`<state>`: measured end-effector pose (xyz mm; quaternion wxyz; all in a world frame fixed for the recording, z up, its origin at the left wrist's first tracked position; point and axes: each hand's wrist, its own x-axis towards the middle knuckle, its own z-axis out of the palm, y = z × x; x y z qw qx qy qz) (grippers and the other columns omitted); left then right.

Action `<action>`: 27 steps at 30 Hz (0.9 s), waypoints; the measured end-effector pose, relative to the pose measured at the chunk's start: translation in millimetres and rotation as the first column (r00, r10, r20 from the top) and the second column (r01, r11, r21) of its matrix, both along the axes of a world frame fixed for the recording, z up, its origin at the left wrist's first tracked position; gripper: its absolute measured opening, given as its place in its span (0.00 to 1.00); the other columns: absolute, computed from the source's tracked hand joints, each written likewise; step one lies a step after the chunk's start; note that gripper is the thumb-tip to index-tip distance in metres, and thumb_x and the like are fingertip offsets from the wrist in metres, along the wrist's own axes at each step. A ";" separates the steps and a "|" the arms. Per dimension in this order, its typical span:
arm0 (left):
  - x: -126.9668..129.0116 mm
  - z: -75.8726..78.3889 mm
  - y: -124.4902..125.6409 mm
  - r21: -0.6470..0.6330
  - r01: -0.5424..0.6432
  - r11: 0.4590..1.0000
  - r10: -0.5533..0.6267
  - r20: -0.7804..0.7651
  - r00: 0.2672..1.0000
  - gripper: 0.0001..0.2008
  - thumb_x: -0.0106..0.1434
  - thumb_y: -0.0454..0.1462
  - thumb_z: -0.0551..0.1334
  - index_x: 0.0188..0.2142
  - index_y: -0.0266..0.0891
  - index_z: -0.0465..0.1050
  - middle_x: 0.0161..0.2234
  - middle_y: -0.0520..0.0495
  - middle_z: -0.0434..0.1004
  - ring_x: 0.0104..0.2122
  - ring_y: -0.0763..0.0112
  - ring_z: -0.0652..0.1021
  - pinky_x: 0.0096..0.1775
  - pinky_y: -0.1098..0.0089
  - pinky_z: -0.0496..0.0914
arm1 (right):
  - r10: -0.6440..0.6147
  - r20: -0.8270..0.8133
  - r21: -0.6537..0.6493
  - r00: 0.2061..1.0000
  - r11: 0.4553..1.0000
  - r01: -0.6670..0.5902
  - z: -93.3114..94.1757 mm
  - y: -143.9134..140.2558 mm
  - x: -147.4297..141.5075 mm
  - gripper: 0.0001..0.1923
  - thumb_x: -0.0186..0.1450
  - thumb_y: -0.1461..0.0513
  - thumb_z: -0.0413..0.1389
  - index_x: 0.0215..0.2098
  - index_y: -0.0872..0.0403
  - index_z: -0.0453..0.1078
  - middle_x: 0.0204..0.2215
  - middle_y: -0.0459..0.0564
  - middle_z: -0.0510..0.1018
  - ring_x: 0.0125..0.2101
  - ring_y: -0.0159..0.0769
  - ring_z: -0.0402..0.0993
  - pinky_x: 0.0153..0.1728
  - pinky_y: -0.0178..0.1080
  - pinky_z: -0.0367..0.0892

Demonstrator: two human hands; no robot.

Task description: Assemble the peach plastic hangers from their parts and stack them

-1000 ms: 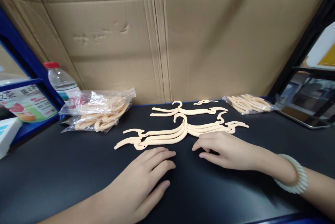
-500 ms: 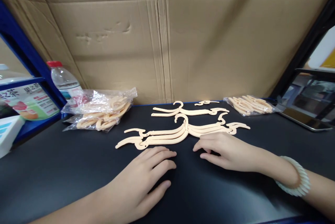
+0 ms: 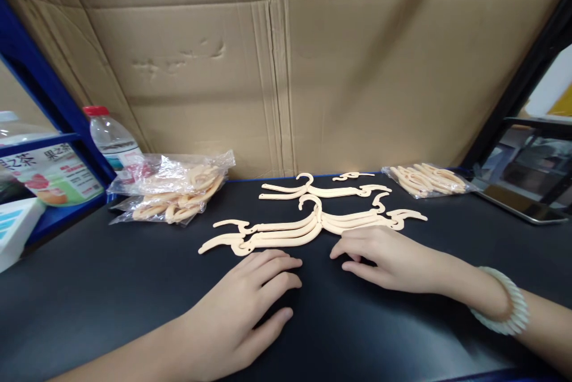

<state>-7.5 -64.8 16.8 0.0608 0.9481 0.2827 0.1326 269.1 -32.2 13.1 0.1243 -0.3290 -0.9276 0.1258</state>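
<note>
From where I watched, the work in hand was the stack of cream plastic hangers [image 3: 313,224] lying flat on the black table [image 3: 111,286], mid-table just ahead of both hands. I judged that lifting one cleanly would call for catching the top piece alone at its thin arm, since the arms lay nested close and the tips could snag each other.

Going left to right: a bottle [image 3: 109,137] stood at the far left by the blue shelf, and just beside it lay a clear bag of hangers [image 3: 172,188]. My left hand [image 3: 241,304] rested palm-down on the table, fingers loosely spread and holding nothing; its fingertips lay close to the near-left arm of the stack, and I could not tell whether they touched it. A single hanger [image 3: 324,190] lay behind the stack, with a small broken-looking piece [image 3: 353,176] just beyond it. My right hand [image 3: 388,257] also lay flat and empty, fingers slack, its knuckles just beside the stack's right arm. A beaded bracelet [image 3: 507,301] sat on that wrist. At the far right lay a second small bag [image 3: 426,179], then a tablet [image 3: 521,203].
</note>
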 end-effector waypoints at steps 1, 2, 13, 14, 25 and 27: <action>-0.2 -0.1 0.2 -0.004 0.002 1.000 -0.002 -0.003 1.000 0.16 0.62 0.31 0.56 0.49 0.43 0.68 0.53 0.44 0.71 0.53 0.60 0.71 0.53 0.60 0.69 | 0.000 0.000 0.002 1.000 1.000 0.000 0.1 -0.2 -0.1 0.11 0.66 0.65 0.51 0.45 0.52 0.71 0.36 0.48 0.77 0.34 0.34 0.72 0.36 0.35 0.63; -0.5 -0.3 0.5 -0.007 0.005 1.000 -0.005 -0.006 1.000 0.16 0.62 0.31 0.56 0.49 0.43 0.68 0.53 0.44 0.71 0.53 0.60 0.70 0.53 0.60 0.69 | -0.003 -0.001 0.004 1.000 1.000 0.003 0.1 -0.7 -0.3 0.11 0.66 0.64 0.51 0.45 0.52 0.71 0.36 0.49 0.77 0.34 0.34 0.72 0.36 0.35 0.63; -3.5 -1.5 3.8 -0.040 0.023 0.999 -0.023 0.010 1.000 0.14 0.62 0.33 0.56 0.47 0.43 0.68 0.53 0.44 0.70 0.53 0.60 0.69 0.52 0.59 0.68 | -0.222 -0.248 0.150 0.943 0.953 0.264 8.1 47.5 19.2 0.10 0.65 0.64 0.50 0.39 0.56 0.72 0.28 0.48 0.76 0.26 0.31 0.69 0.28 0.32 0.63; -3.6 -1.6 3.8 -0.043 0.023 0.999 -0.023 0.010 1.000 0.13 0.62 0.33 0.56 0.47 0.43 0.68 0.53 0.44 0.70 0.52 0.60 0.70 0.52 0.59 0.68 | -0.275 -0.239 0.182 0.931 0.930 0.321 11.1 60.1 25.4 0.10 0.64 0.64 0.51 0.39 0.57 0.72 0.29 0.49 0.77 0.27 0.31 0.70 0.29 0.33 0.64; -6.7 -3.3 2.1 -0.081 0.040 0.996 -0.037 0.038 0.999 0.13 0.63 0.33 0.56 0.47 0.43 0.68 0.53 0.44 0.70 0.53 0.60 0.69 0.54 0.58 0.65 | -0.618 0.145 0.325 0.772 0.767 0.553 13.3 153.9 47.2 0.13 0.63 0.67 0.50 0.41 0.55 0.75 0.39 0.55 0.81 0.39 0.40 0.76 0.37 0.35 0.66; -7.1 -3.3 2.8 -0.088 0.050 0.995 -0.045 0.049 0.998 0.13 0.63 0.34 0.56 0.47 0.43 0.68 0.53 0.44 0.70 0.52 0.59 0.69 0.54 0.58 0.65 | -0.631 0.178 0.335 0.755 0.760 0.556 7.5 164.2 44.7 0.12 0.62 0.66 0.53 0.41 0.54 0.75 0.40 0.55 0.81 0.40 0.40 0.76 0.38 0.35 0.66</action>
